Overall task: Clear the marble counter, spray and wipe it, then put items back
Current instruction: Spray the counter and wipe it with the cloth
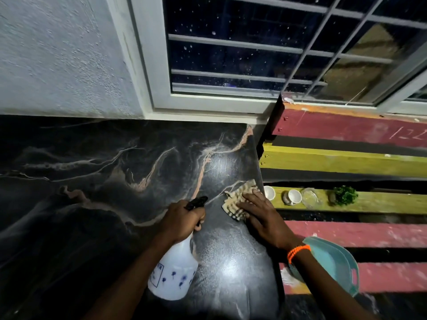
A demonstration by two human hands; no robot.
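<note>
Nearest, the spray bottle [172, 271] hangs in the left hand [182, 221], fingers curled round its neck, nozzle aimed up-right. Just beyond, the right hand [258, 215] presses the striped cloth [238, 200] flat, fingers spread, at the dark marble surface's [97, 181] right edge (unwiped stone lies leftward). Two cups [293, 197], apparently empty, wait on a plank.

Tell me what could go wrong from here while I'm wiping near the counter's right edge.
The right hand presses the striped cloth close to the marble counter edge; a long stroke could slip off toward the cups on the yellow plank below. The left hand holds the spray bottle low over the wet surface, so it may drag or drip.
</note>
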